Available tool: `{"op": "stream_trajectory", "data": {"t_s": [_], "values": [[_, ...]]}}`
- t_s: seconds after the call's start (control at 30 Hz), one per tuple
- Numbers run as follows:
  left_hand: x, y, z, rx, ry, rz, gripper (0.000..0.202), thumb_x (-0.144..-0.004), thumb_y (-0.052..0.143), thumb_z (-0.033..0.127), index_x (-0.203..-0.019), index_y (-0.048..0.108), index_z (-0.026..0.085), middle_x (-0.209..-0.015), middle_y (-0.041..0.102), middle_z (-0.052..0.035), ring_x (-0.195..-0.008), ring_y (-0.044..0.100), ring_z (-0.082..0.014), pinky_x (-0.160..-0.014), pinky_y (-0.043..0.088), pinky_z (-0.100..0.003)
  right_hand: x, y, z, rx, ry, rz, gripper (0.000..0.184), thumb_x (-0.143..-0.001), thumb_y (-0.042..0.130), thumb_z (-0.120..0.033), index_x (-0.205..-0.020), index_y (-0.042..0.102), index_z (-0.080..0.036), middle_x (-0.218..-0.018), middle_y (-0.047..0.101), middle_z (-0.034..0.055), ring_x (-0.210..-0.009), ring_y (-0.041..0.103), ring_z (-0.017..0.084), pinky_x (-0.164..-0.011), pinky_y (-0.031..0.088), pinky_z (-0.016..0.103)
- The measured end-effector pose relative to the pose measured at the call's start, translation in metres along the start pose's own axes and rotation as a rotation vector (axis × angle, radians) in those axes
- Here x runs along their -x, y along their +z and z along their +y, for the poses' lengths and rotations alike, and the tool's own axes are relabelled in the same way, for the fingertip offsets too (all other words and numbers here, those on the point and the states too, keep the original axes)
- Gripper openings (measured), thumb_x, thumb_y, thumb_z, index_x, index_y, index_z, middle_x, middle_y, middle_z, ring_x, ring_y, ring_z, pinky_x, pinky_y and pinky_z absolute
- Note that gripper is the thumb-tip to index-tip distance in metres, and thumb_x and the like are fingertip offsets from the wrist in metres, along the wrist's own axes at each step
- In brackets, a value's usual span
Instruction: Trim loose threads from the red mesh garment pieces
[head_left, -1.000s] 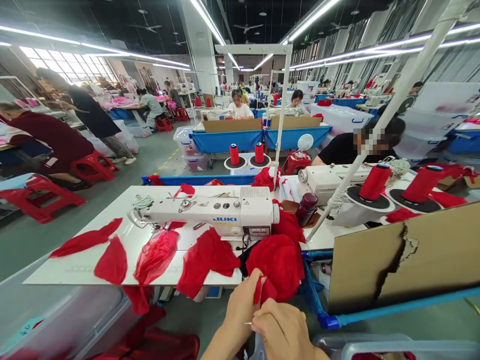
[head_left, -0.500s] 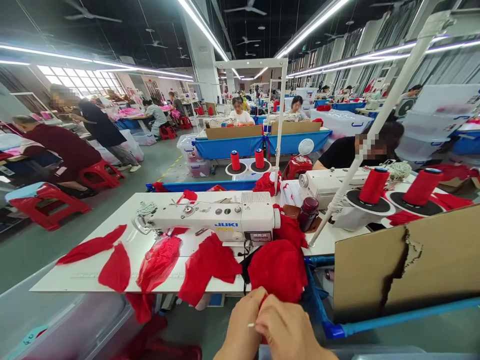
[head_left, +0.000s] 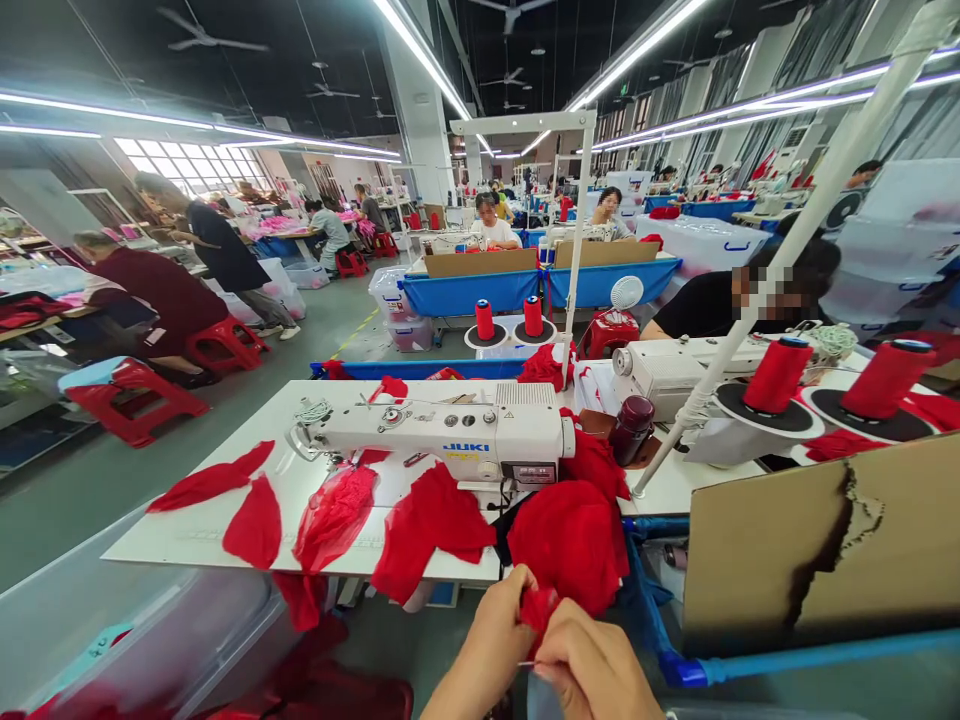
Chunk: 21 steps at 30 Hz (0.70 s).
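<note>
At the front of the sewing table, my left hand is closed on a small bunch of red fabric. My right hand is closed against the other side of it, fingers pinched. A thin white sliver sticks out from the right fingertips towards the left hand; what it is I cannot make out. Just beyond my hands, a heap of red fabric hangs over the table's corner. The white sewing machine stands behind, with several red cut pieces lying before it.
Left below the table is a clear plastic bin. A torn cardboard panel with a blue pipe frame borders the right side. Red thread cones stand on the neighbouring table, where a person in black sits.
My hands have parted slightly, and more red fabric shows between them. The white sliver sits lower. The whole scene has shifted a little to the right in view.
</note>
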<state>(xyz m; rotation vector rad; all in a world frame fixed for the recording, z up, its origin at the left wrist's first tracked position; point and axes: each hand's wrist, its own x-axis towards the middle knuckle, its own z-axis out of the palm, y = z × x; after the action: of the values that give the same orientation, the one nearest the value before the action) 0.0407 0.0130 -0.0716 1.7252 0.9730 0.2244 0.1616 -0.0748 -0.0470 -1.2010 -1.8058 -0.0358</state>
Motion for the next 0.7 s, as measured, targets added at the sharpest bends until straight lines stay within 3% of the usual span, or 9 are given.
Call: {"op": "stream_trajectory", "data": {"t_s": [0.1, 0.17, 0.23, 0.3, 0.4, 0.47, 0.57, 0.7], "values": [[0.018, -0.019, 0.002, 0.338, 0.081, -0.245, 0.049, -0.059, 0.078, 0.048, -0.087, 0.049, 0.019, -0.082, 0.05, 0.0023, -0.075, 0.043, -0.0137, -0.068, 0.037, -0.023, -0.015, -0.023, 0.001, -0.212, 0.092, 0.049, 0.031, -0.103, 0.033, -0.038, -0.08, 0.048, -0.023, -0.062, 0.054, -0.0023, -0.052, 0.053, 0.01, -0.049, 0.04, 0.018], [0.028, -0.028, 0.005, 0.346, 0.114, -0.285, 0.046, -0.069, 0.068, 0.057, -0.088, 0.051, 0.018, -0.08, 0.05, 0.0016, -0.072, 0.043, -0.0133, -0.066, 0.036, -0.024, -0.021, -0.037, 0.001, -0.306, 0.194, 0.011, 0.03, -0.103, 0.035, -0.038, -0.08, 0.047, -0.024, -0.061, 0.056, -0.0031, -0.051, 0.052, 0.01, -0.049, 0.04, 0.018], [0.033, -0.029, 0.008, 0.202, 0.158, -0.179, 0.033, -0.082, 0.057, 0.05, -0.078, 0.053, 0.018, -0.072, 0.05, 0.0018, -0.067, 0.042, -0.0126, -0.065, 0.035, -0.024, -0.022, -0.046, -0.001, -0.409, 0.321, -0.088, 0.031, -0.103, 0.034, -0.04, -0.079, 0.047, -0.023, -0.059, 0.057, -0.0034, -0.049, 0.051, 0.01, -0.049, 0.038, 0.019], [0.031, -0.027, 0.008, 0.088, 0.189, -0.054, 0.027, -0.083, 0.057, 0.04, -0.069, 0.053, 0.018, -0.064, 0.05, 0.0023, -0.063, 0.043, -0.0122, -0.062, 0.034, -0.024, -0.018, -0.05, -0.004, -0.519, 0.453, -0.185, 0.033, -0.102, 0.034, -0.044, -0.08, 0.047, -0.023, -0.057, 0.058, -0.0033, -0.049, 0.051, 0.011, -0.05, 0.038, 0.02], [0.016, -0.022, 0.003, 0.189, 0.164, 0.111, 0.029, -0.081, 0.056, 0.041, -0.063, 0.052, 0.018, -0.057, 0.05, 0.0025, -0.055, 0.045, -0.0122, -0.056, 0.035, -0.023, -0.01, -0.051, -0.011, -0.631, 0.62, -0.203, 0.036, -0.1, 0.038, -0.05, -0.079, 0.049, -0.022, -0.056, 0.057, -0.0027, -0.051, 0.05, 0.012, -0.052, 0.037, 0.023], [0.005, -0.021, -0.002, 0.281, 0.122, 0.19, 0.031, -0.079, 0.055, 0.045, -0.061, 0.049, 0.02, -0.054, 0.048, 0.0032, -0.052, 0.045, -0.0125, -0.053, 0.036, -0.023, -0.008, -0.048, -0.013, -0.672, 0.706, -0.154, 0.037, -0.097, 0.043, -0.051, -0.077, 0.052, -0.021, -0.056, 0.055, -0.0026, -0.052, 0.047, 0.012, -0.053, 0.035, 0.024], [-0.002, -0.019, -0.005, 0.329, 0.085, 0.198, 0.028, -0.081, 0.052, 0.046, -0.072, 0.052, 0.02, -0.059, 0.052, 0.0024, -0.055, 0.049, -0.0137, -0.055, 0.04, -0.024, -0.015, -0.043, -0.012, -0.808, 0.817, -0.006, 0.035, -0.092, 0.055, -0.051, -0.076, 0.053, -0.02, -0.054, 0.05, -0.004, -0.049, 0.041, 0.01, -0.05, 0.031, 0.023], [0.014, -0.011, 0.015, 0.281, 0.161, 0.294, 0.022, -0.088, 0.048, 0.036, -0.102, 0.051, 0.019, -0.093, 0.059, -0.004, -0.08, 0.055, -0.0153, -0.075, 0.044, -0.028, -0.036, -0.036, -0.006, -1.064, 1.006, 0.212, 0.034, -0.083, 0.07, -0.047, -0.073, 0.051, -0.02, -0.053, 0.045, -0.0067, -0.044, 0.03, 0.007, -0.043, 0.022, 0.021]]}}
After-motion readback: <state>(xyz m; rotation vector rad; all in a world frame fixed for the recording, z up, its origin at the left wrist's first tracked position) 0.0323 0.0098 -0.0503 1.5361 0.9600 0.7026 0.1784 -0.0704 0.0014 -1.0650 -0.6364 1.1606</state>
